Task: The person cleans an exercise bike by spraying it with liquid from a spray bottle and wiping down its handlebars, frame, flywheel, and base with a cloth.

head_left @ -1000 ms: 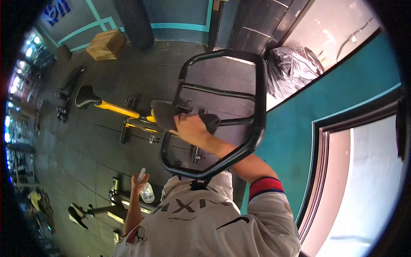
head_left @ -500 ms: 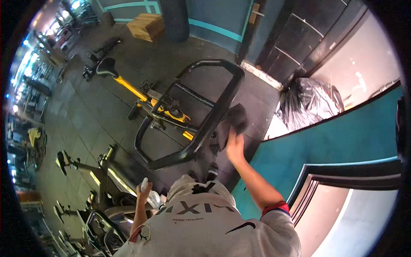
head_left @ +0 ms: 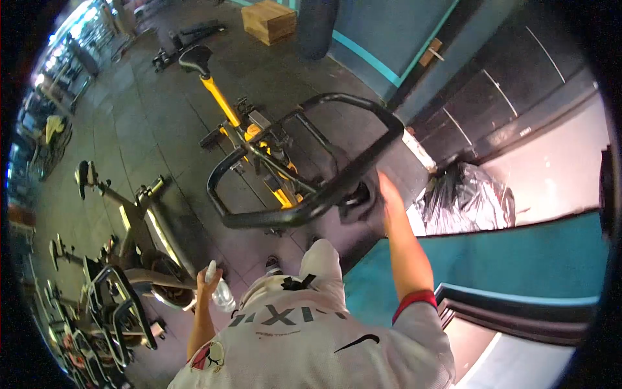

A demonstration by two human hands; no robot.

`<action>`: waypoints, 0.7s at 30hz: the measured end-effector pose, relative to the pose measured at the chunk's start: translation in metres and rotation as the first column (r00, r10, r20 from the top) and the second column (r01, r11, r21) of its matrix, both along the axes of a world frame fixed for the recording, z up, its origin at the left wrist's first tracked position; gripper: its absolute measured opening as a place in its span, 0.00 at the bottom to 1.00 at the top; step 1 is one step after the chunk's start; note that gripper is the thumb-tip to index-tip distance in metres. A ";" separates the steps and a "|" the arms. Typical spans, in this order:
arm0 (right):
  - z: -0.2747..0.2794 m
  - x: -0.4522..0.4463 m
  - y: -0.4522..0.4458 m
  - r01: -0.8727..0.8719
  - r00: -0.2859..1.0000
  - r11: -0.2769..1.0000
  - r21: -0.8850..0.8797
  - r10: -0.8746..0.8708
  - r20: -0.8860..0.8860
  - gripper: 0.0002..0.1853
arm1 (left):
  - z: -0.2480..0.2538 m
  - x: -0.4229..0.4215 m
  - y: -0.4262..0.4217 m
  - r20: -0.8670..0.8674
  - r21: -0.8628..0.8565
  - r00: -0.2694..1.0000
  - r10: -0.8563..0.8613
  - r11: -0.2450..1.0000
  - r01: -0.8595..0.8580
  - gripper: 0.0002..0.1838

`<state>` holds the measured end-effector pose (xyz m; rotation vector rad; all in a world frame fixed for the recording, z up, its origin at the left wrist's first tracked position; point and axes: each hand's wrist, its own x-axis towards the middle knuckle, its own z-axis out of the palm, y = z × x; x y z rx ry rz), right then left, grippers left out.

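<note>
Right hand (head_left: 387, 194) has the dark cloth (head_left: 364, 211) against its palm side, fingers fairly straight and seen nearly edge-on. How hard they pinch: can't tell, cloth and viewing angle hide the undersides. Left hand (head_left: 208, 282) is wrapped round the neck of a clear spray bottle (head_left: 224, 297), body hanging tilted below the fist; can't see whether a finger is on the trigger.

Key relation: handlebar (head_left: 353, 174) vs right hand. Handlebar is the big black loop on the yellow bike (head_left: 221, 101), ahead of the person's trunk. Its near rail passes just left of the right hand, running diagonally from lower left to upper right; the hand sits outside the loop, by the right end of that rail. Cloth is right at the rail, partly behind it. Contact between cloth and rail: can't confirm.

Bike's long axis runs from the seat (head_left: 196, 59), upper left and far, down to the handlebar, near end. Right hand is clearly the nearer one; left hand is well apart, low on the left, between the trunk and a dark bike (head_left: 133, 223). Rubbish bag (head_left: 476, 198) lies right of the right forearm, well off the loop.
</note>
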<state>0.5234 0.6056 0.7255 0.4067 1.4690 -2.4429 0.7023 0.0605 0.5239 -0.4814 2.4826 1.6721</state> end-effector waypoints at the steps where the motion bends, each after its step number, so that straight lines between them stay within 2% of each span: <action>1: -0.007 -0.003 0.011 -0.028 0.997 0.994 0.109 0.019 0.076 0.19 | -0.007 0.010 -0.002 0.014 0.034 1.000 -0.006 0.999 0.006 0.11; 2: 0.001 0.005 0.012 -0.004 0.997 0.989 0.151 -0.009 0.081 0.19 | -0.020 0.023 -0.007 0.029 0.066 0.999 -0.013 0.998 0.011 0.11; 3: 0.012 0.011 0.015 0.018 0.996 0.981 0.192 -0.035 0.084 0.20 | -0.058 0.041 -0.021 0.015 0.304 1.000 0.011 0.953 -0.015 0.12; 4: 0.014 0.006 0.018 -0.040 0.998 0.986 0.163 0.032 0.048 0.21 | -0.092 0.057 -0.034 0.019 0.523 0.999 0.040 0.851 -0.044 0.17; 5: 0.014 -0.001 0.018 -0.101 0.995 0.986 0.133 0.100 0.014 0.21 | -0.094 0.061 -0.019 0.120 0.577 0.972 0.202 0.782 -0.234 0.18; 6: 0.009 -0.017 0.018 -0.156 0.988 0.983 0.092 0.153 0.036 0.22 | -0.073 0.063 -0.002 0.065 0.357 0.985 0.160 0.918 -0.173 0.17; 7: 0.003 -0.032 0.018 -0.210 0.977 0.976 0.053 0.206 0.058 0.23 | -0.058 0.066 0.011 0.032 0.102 0.992 0.122 0.987 -0.124 0.16; 9: -0.035 -0.076 0.012 -0.277 0.939 0.960 -0.050 0.281 0.200 0.25 | -0.001 0.044 0.063 0.114 -0.169 0.962 0.246 0.960 -0.226 0.14; 10: -0.100 -0.110 0.011 -0.379 0.911 0.889 0.255 0.408 -0.068 0.21 | 0.012 0.037 0.080 0.143 -0.300 0.938 0.316 0.917 -0.263 0.13; 11: -0.101 -0.131 0.000 -0.353 0.886 0.871 0.340 0.429 -0.178 0.19 | -0.020 0.044 0.078 0.007 -0.231 0.953 0.303 0.928 -0.293 0.11; 12: -0.101 -0.152 -0.011 -0.306 0.850 0.854 0.420 0.444 -0.283 0.19 | -0.012 0.042 0.093 -0.075 -0.292 0.946 0.316 0.900 -0.323 0.16; 13: -0.041 -0.165 -0.030 -0.238 0.914 0.929 0.282 0.312 -0.258 0.19 | -0.040 0.060 0.095 -0.141 -0.444 0.927 0.348 0.815 -0.373 0.21; 15: -0.089 -0.231 -0.051 -0.499 0.854 0.843 0.200 0.517 -0.050 0.20 | -0.061 0.084 0.109 -0.085 -0.336 0.877 0.473 0.815 -0.472 0.26; 16: -0.111 -0.240 -0.055 -0.504 0.849 0.823 0.261 0.527 -0.023 0.20 | -0.055 0.088 0.122 0.058 -0.062 0.840 0.539 0.842 -0.536 0.27; 17: -0.128 -0.247 -0.058 -0.505 0.846 0.800 0.323 0.534 0.000 0.21 | -0.049 0.090 0.137 0.103 0.066 0.823 0.558 0.822 -0.565 0.27; 18: -0.117 -0.251 -0.063 -0.500 0.844 0.775 0.386 0.536 0.015 0.21 | -0.044 0.092 0.151 0.152 0.186 0.803 0.576 0.781 -0.596 0.27; 19: -0.109 -0.230 -0.056 -0.391 0.837 0.644 0.658 0.546 -0.037 0.22 | -0.044 0.092 0.171 0.097 0.160 0.799 0.594 0.783 -0.601 0.26; 20: -0.078 -0.205 -0.050 -0.230 0.837 0.443 0.867 0.544 -0.056 0.22 | -0.040 0.090 0.186 0.040 0.133 0.791 0.610 0.782 -0.609 0.24; 21: -0.068 -0.180 -0.041 -0.187 0.782 0.457 0.870 0.604 -0.150 0.20 | -0.041 0.097 0.197 -0.028 0.446 0.767 0.641 0.695 -0.564 0.18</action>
